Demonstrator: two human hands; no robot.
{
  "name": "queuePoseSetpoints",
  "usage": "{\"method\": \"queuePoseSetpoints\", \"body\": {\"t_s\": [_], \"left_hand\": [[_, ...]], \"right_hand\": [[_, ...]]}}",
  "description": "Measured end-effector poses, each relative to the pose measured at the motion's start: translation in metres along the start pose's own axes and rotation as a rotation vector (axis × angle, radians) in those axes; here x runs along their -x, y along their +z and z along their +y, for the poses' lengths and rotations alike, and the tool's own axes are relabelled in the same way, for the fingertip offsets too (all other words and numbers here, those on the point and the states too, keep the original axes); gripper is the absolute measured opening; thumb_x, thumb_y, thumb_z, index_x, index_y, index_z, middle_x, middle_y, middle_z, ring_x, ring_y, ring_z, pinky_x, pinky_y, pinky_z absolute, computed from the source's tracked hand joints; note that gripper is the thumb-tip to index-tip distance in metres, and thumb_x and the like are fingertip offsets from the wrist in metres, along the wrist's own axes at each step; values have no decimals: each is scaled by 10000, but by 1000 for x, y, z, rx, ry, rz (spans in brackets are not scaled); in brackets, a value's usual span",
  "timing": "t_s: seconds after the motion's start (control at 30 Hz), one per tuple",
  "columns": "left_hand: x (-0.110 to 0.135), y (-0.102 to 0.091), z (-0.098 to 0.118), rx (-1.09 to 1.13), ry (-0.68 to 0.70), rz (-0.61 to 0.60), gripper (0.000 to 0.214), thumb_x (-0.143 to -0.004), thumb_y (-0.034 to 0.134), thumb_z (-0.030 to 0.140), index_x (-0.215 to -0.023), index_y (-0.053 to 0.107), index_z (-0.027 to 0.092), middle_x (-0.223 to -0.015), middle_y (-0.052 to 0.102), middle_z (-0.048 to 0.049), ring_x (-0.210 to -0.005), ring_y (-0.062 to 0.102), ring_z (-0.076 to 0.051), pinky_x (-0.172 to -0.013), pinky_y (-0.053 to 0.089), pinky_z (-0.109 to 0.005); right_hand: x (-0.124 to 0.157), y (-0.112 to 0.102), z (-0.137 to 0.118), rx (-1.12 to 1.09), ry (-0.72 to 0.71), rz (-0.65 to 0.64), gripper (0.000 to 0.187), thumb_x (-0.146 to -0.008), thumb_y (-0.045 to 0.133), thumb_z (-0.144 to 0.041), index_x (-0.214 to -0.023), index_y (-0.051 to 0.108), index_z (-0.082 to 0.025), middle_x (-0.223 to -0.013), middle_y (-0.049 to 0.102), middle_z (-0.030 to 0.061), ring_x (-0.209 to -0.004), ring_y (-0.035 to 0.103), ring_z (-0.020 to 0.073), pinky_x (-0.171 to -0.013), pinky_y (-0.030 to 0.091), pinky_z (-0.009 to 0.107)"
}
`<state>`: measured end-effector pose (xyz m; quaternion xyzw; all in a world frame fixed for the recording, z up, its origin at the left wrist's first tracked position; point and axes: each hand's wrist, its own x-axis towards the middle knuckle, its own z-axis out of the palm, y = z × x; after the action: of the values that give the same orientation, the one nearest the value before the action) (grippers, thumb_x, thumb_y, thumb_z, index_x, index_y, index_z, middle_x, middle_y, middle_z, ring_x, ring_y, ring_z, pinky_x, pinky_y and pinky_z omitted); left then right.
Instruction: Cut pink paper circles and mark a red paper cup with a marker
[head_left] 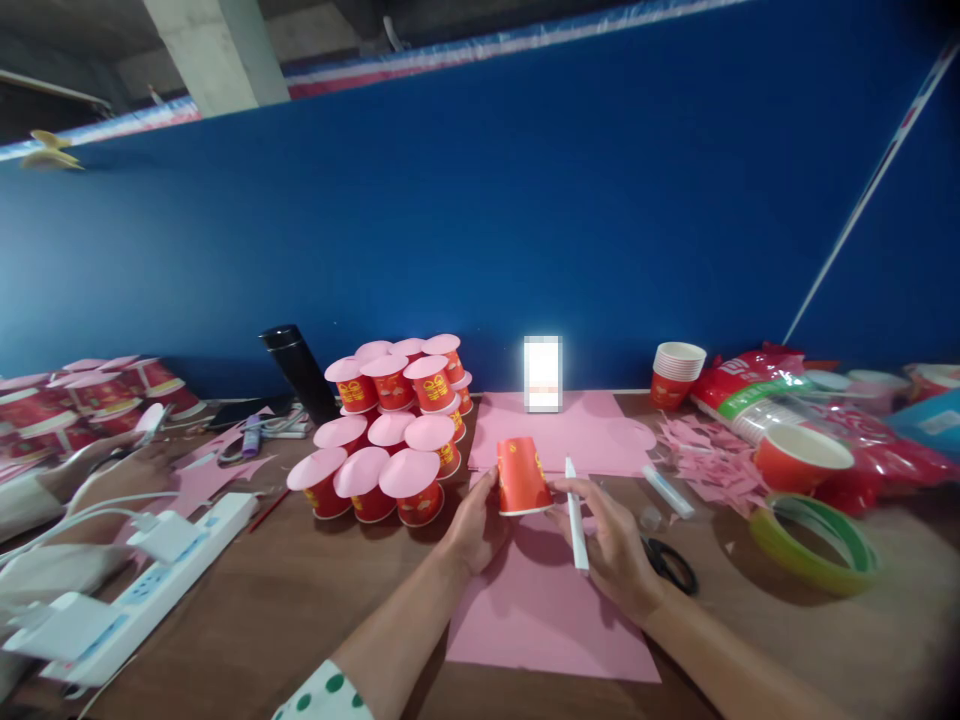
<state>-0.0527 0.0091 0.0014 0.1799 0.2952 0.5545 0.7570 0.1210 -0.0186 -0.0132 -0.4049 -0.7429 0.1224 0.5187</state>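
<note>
Our left hand [474,525] pinches an upturned red cup [521,478] on pink paper [540,620]; our right hand [615,545] grips a white pen [576,520] (scissors [673,566] at its 3 o'clock).

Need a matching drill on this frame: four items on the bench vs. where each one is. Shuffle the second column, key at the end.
Column one
1. upside-down red paper cup
2. slim white pen
3. green ring-shaped tape roll
4. black cylindrical flask

Column two
A. at the back, left of the pile of pink-lidded red cups
B. gripped in the right hand
C. lying flat on the wooden table, far right
D. steadied by the left hand on the pink paper sheet

Pairs: 1-D, 2-B, 3-C, 4-A
</note>
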Motion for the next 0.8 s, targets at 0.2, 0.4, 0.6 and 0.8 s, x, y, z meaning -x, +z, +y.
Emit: {"method": "queuePoseSetpoints", "body": {"t_s": [0.2,0.4,0.6,0.8], "left_hand": [[1,0,0,-1,-9,-64,231,-861,607,309,-1003,649,132,-1043,703,-98,-1026,645,-229,-972,486,-369],[1,-1,1,-30,6,-47,205,-851,624,302,-969,657,137,-987,713,-86,-973,662,-211,-970,486,-355],[1,-2,-1,-51,20,-110,230,-874,585,312,-982,656,122,-1011,702,-112,-1025,642,-233,-973,475,-365],[0,-2,-3,-87,71,-156,176,-880,576,285,-976,645,155,-1071,686,-86,-1070,616,-229,-1000,442,-379]], "right_hand": [[0,0,-1,-13,20,-14,240,-888,587,-232,-1127,574,-228,-1094,682,83,-913,670,193,-698,575,267],[0,0,-1,-18,34,-20,272,-890,572,-213,-1161,578,-223,-1077,686,87,-894,672,191,-651,577,254],[-2,-2,-5,-20,25,-6,262,-893,559,-214,-1154,584,-222,-1079,691,94,-926,681,207,-657,582,265],[-2,-2,-4,1,-82,41,229,-883,567,-181,-1106,599,-221,-1050,703,86,-929,683,210,-742,572,300]]}}
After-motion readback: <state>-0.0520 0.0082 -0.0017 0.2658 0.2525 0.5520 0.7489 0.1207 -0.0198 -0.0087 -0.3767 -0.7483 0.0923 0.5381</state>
